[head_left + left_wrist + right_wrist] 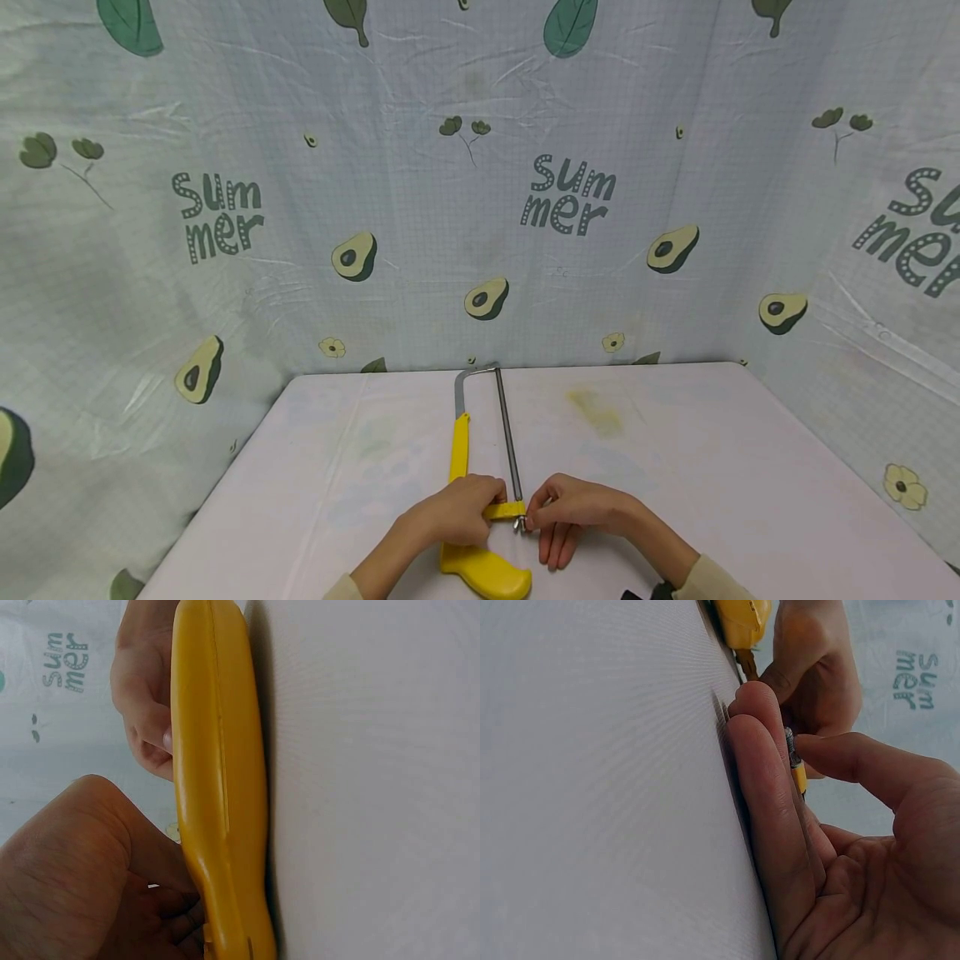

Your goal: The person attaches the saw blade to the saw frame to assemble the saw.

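A hacksaw (459,446) lies on the table, its yellow handle (491,573) toward me and its grey bow at the far end. My left hand (467,508) grips the yellow frame just beyond the handle. The dark blade (508,433) runs along the saw's right side to a short yellow arm (504,510). At that arm's near end sits a silver wing nut (519,525), which my right hand (577,510) pinches between thumb and forefinger. In the right wrist view the other fingers (769,795) stretch low along the table. The handle (221,735) fills the left wrist view's middle.
The table (675,467) has a pale cover with a yellowish stain (596,412) toward the back. Around it hangs a light curtain (420,192) printed with avocados, leaves and lettering. A small black object (660,592) shows by the right sleeve.
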{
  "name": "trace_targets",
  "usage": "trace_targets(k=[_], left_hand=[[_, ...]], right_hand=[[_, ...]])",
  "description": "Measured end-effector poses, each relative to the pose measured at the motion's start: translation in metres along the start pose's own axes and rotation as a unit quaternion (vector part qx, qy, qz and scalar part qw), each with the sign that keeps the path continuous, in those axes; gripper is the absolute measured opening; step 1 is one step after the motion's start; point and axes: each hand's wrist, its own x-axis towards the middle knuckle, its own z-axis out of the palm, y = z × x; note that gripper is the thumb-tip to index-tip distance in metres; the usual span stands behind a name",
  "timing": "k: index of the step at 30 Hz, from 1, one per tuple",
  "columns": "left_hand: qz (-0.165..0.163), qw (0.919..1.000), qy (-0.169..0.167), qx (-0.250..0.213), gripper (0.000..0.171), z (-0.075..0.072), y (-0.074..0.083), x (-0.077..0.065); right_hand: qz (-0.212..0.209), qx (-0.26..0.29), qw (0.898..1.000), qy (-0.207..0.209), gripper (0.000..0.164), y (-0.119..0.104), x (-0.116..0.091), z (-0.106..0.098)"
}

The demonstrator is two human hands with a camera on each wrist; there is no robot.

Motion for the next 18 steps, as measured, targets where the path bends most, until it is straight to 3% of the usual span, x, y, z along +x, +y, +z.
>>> trace_targets(k=[18], left_hand=[[0.002, 1.0000, 0.001, 0.004, 0.037, -0.0003, 0.0033, -0.0022]], right_hand=[[-0.003, -0.001, 1.000, -0.001, 0.025, 0.0004, -0.0019, 0.0001]])
